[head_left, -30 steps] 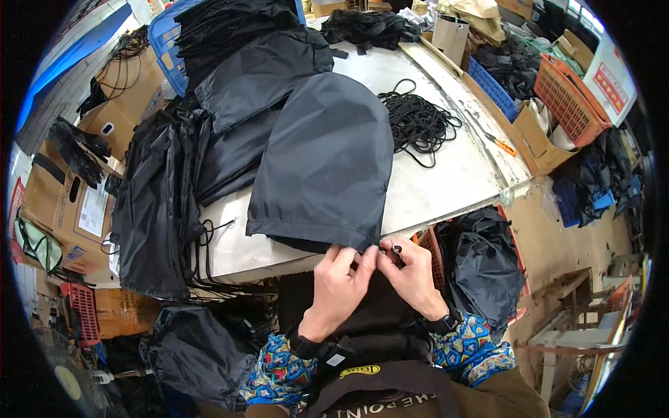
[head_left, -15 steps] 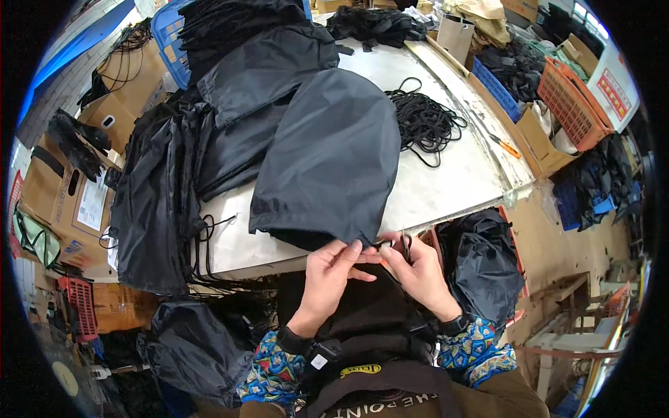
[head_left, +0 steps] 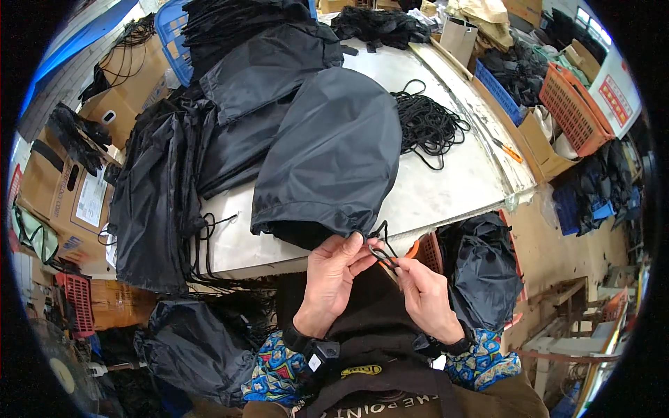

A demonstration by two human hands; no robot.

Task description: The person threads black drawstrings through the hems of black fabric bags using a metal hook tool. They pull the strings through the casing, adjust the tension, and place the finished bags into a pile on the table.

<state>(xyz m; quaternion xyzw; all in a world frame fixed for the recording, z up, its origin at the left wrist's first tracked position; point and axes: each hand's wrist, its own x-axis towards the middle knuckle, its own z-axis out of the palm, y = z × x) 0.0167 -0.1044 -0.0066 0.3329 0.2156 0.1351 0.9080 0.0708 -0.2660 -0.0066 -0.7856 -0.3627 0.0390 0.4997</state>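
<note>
A black drawstring bag (head_left: 331,153) lies on the white table with its open mouth facing me at the front edge. My left hand (head_left: 329,282) is closed, pinching the right corner of the mouth between thumb and fingers. A thin black cord (head_left: 385,237) loops up beside that corner. My right hand (head_left: 426,296) is closed on the cord, just right of the left hand. Something orange (head_left: 411,249) shows by the right fingertips; its kind is partly hidden. Behind the bag lies a tangled heap of black cords (head_left: 428,125).
Stacked black bags (head_left: 157,202) cover the table's left side, some cords hanging over the edge. An orange-handled cutter (head_left: 507,150) lies near the right edge of the table (head_left: 460,188). Another black bag (head_left: 481,272) sits in a red crate at right. Cartons (head_left: 63,188) stand at left.
My right hand has shifted slightly down and right, and the cord loop between the hands shows more. The bag's mouth gapes a little wider. My left hand keeps its pinch.
</note>
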